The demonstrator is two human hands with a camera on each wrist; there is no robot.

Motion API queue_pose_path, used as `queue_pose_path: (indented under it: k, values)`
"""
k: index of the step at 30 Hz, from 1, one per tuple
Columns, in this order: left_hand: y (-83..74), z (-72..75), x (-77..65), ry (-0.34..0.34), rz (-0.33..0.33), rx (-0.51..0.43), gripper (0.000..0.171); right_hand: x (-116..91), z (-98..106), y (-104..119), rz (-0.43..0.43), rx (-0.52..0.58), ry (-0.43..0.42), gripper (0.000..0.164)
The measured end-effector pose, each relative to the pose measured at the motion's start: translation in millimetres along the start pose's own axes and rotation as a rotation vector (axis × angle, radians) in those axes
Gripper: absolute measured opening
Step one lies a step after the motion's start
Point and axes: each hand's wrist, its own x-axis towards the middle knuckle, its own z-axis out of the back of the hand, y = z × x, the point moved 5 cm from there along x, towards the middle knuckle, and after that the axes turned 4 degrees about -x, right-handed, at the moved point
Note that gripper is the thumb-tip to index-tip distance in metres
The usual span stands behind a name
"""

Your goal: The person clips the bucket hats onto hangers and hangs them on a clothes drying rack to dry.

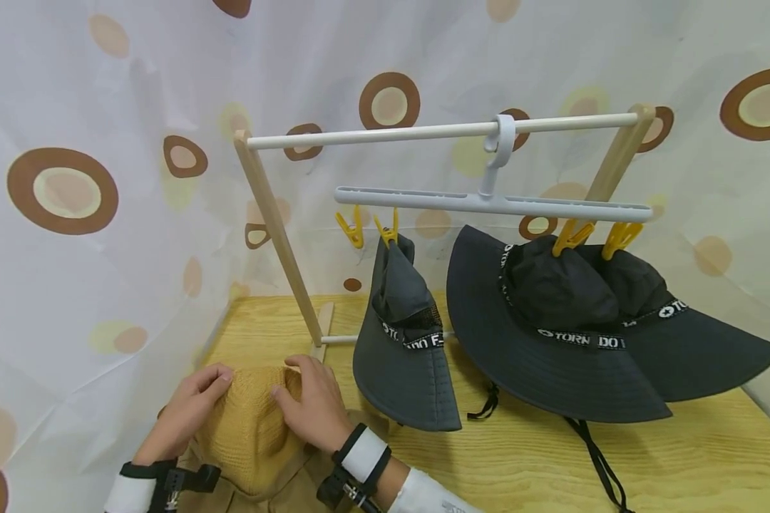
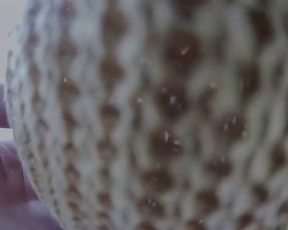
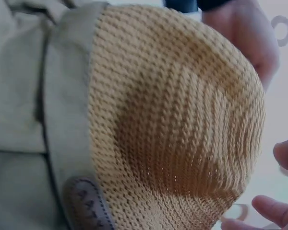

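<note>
In the head view a hat with a mustard knitted crown (image 1: pixel 250 420) and tan cloth lower part lies at the front left. My left hand (image 1: pixel 189 402) pinches the crown's left edge between thumb and fingers. Over the crown's right upper side is my right hand (image 1: pixel 314 399), thumb and fingers spread. From the right wrist, its fingertips (image 3: pixel 276 211) show just past the crown's edge, apart from the knit. There the tan band (image 3: pixel 69 110) carries a small lettered patch (image 3: pixel 86 203). Blurred knit (image 2: pixel 149 115) fills most of the left wrist view.
A wooden-ended rack (image 1: pixel 272 235) with a white rail (image 1: pixel 372 135) holds a grey hanger bar (image 1: pixel 423 199). A folded dark cap-like hat (image 1: pixel 404 342) and a wide-brimmed black hat (image 1: pixel 552 342) hang from yellow clips (image 1: pixel 572 236). One yellow clip (image 1: pixel 351 226) hangs bare. Black cords (image 1: pixel 599 456) dangle below.
</note>
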Motion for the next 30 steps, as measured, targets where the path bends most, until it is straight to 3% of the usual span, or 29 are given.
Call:
queue_pose_path:
  k: [6,9,15,23,30]
  values:
    - [-29.2,-3.7,-22.1,-0.013,-0.182,-0.081,0.023,-4.1,19.5,11.7,0.05,0.084,0.037,0.035]
    - [-43.9,-7.5,-30.3,-0.012,-0.275,-0.082,0.02,-6.3,29.0,13.7,0.077,0.143,0.057,0.03]
    - [-68.4,-9.1,-42.1,-0.034,-0.407,-0.031,0.016,-8.6,40.8,9.1,0.029,0.205,0.081,0.029]
    - [-77.6,-9.2,-41.6,-0.043,-0.407,-0.037,0.017,-11.2,54.1,15.1,0.079,0.201,0.08,0.038]
    - [-80.9,-6.9,-29.9,-0.049,-0.411,-0.128,0.017,-20.7,74.3,24.0,0.095,0.217,0.084,0.022]
